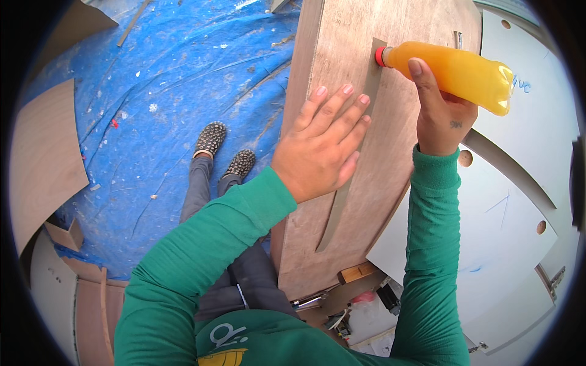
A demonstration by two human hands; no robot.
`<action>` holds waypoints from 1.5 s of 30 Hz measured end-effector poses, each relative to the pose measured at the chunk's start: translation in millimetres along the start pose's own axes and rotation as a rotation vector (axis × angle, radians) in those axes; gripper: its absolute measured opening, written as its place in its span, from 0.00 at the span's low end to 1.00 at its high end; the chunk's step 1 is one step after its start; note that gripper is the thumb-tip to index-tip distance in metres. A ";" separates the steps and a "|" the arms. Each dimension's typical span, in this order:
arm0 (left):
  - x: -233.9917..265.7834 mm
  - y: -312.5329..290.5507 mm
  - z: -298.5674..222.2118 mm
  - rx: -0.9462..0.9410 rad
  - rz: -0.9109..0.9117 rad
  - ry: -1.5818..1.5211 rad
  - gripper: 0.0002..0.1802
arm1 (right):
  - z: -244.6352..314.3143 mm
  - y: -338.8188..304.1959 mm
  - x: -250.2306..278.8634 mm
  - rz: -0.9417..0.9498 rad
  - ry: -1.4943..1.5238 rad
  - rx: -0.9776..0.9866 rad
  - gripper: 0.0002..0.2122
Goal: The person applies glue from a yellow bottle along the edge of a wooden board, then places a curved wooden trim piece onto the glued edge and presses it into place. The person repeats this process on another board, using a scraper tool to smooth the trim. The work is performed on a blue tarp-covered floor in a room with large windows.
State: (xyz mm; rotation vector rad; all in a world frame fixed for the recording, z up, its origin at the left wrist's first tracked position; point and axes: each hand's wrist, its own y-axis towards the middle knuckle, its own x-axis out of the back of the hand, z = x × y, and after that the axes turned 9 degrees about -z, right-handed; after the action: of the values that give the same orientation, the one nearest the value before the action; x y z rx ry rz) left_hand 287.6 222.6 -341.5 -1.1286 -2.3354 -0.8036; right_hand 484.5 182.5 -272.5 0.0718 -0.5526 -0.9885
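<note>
My right hand (448,116) is wrapped round a clear plastic bottle (452,68) of orange-yellow liquid. The bottle lies nearly level, its red cap (379,56) on and pointing left over the wooden panel. Fingers outstretched and slightly spread, my left hand (323,140) is over the panel (381,183) with nothing in it; whether its palm touches the wood I cannot tell. A long thin grey-brown strip (334,222) runs along the panel, its middle partly hidden by that hand. The cap overlaps the strip's far end in view; contact there is unclear.
White cabinet doors (476,256) with round hinge holes lean or lie at the right. A small wooden block (357,272) and several tools lie near the panel's close end. Blue tarp (146,158) covers the floor at left, beside a curved brown sheet (49,158).
</note>
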 end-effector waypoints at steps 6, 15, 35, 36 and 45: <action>0.2 0.1 -0.2 -0.005 0.008 -0.001 0.28 | -0.4 11.4 -8.0 -0.022 0.040 0.013 0.13; 0.8 -0.1 0.6 -0.009 -0.001 -0.005 0.28 | 15.7 -28.7 7.2 0.096 -0.021 -0.048 0.14; -6.4 -10.7 1.0 -0.076 -0.187 0.007 0.18 | 18.6 -51.2 14.4 0.088 -0.047 -0.046 0.16; -7.2 -11.9 1.4 -0.093 -0.192 0.024 0.18 | 16.5 -47.1 12.9 0.067 -0.030 -0.039 0.16; -7.9 -14.1 2.3 -0.125 -0.195 0.054 0.17 | 3.2 -13.9 8.8 0.006 -0.053 -0.038 0.13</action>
State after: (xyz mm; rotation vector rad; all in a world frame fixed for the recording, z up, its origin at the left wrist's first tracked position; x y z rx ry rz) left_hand 280.5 212.5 -352.3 -0.9239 -2.4042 -1.0496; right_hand 476.0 168.2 -270.3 0.0102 -0.5821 -0.9965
